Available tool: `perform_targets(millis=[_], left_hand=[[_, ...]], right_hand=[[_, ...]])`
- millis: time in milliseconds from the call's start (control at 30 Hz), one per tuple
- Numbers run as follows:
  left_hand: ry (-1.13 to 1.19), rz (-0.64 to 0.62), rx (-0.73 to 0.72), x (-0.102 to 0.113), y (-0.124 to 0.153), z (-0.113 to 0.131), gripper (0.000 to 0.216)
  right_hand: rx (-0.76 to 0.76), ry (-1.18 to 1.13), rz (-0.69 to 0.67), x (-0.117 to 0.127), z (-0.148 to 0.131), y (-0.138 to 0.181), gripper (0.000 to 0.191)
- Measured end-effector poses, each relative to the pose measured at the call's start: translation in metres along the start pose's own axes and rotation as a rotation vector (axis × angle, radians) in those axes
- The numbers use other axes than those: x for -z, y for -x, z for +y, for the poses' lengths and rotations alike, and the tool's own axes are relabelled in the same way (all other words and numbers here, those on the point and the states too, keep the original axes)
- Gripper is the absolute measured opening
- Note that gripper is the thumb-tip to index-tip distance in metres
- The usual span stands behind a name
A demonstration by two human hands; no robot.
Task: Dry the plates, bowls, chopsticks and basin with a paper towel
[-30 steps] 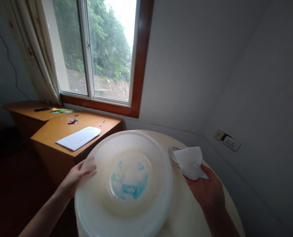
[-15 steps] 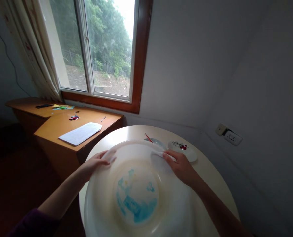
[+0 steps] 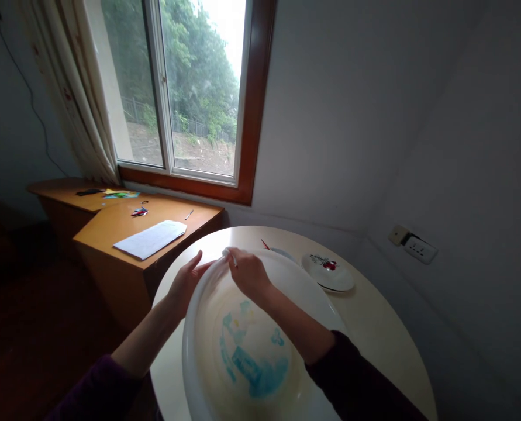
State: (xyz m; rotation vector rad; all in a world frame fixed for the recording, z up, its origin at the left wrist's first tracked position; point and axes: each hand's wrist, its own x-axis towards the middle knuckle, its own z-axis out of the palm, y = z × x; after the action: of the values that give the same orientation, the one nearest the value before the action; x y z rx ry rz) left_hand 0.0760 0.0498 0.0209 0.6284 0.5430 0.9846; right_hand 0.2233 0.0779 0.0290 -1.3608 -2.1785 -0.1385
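A large whitish plastic basin with a faded blue print on its bottom is tilted over the round table. My left hand supports the basin at its upper left rim. Its thumb sticks up, and its fingers go behind the basin wall, partly hidden. My right hand reaches across the basin to the same stretch of rim. Its fingers are closed on a white cloth, pressed over the edge; only a small bit of the cloth shows.
On the round table, a white plate with a red flower design lies beyond the basin. A red pointed stick and a greyish dish are partly hidden. Folded paper and a pen lie on the wooden desk.
My right hand has moved left along the rim with the cloth, close to my left hand. The basin has tilted and shifted right in view. My left thumb has lifted off the basin's inside.
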Motion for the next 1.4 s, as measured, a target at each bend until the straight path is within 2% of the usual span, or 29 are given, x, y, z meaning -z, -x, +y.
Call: perform_targets(millis=[133, 300, 400, 500, 600, 700, 933, 1100, 1233, 1333, 1400], left_hand=[[0.059, -0.008, -0.017, 0.003, 0.001, 0.0, 0.059], [0.006, 0.088, -0.076, 0.009, 0.004, 0.001, 0.059], [-0.08, 0.069, -0.032, 0.01, 0.005, 0.002, 0.049], [-0.265, 0.102, -0.088, 0.011, 0.004, 0.003, 0.033], [-0.403, 0.137, -0.124, 0.014, 0.001, 0.002, 0.04], [-0.399, 0.151, -0.102, 0.022, -0.002, 0.002, 0.045], [-0.375, 0.22, -0.075, 0.041, -0.005, 0.007, 0.037], [-0.36, 0.292, -0.062, 0.051, -0.001, 0.012, 0.033], [-0.331, 0.29, -0.024, 0.068, 0.004, 0.013, 0.036], [-0.343, 0.281, -0.026, 0.082, 0.003, 0.015, 0.034], [-0.405, 0.317, -0.022, 0.089, 0.0, 0.02, 0.034]], right_hand=[[0.1, -0.21, -0.011, -0.011, -0.021, 0.012, 0.029], [0.242, -0.625, -0.078, -0.014, -0.042, 0.046, 0.024], [0.274, -0.766, -0.157, -0.017, -0.057, 0.066, 0.021], [0.29, -0.845, -0.254, -0.015, -0.066, 0.077, 0.019], [0.266, -0.872, -0.402, -0.008, -0.067, 0.081, 0.017], [0.279, -0.863, -0.542, 0.001, -0.066, 0.084, 0.015], [0.437, -0.752, -0.709, 0.014, -0.059, 0.089, 0.01], [0.524, -0.842, -0.738, 0.015, -0.039, 0.098, 0.011], [0.555, -0.947, -0.73, 0.016, -0.014, 0.107, 0.017], [0.527, -0.932, -0.753, 0.035, 0.005, 0.108, 0.019], [0.453, -0.893, -0.8, 0.052, 0.017, 0.104, 0.023]])
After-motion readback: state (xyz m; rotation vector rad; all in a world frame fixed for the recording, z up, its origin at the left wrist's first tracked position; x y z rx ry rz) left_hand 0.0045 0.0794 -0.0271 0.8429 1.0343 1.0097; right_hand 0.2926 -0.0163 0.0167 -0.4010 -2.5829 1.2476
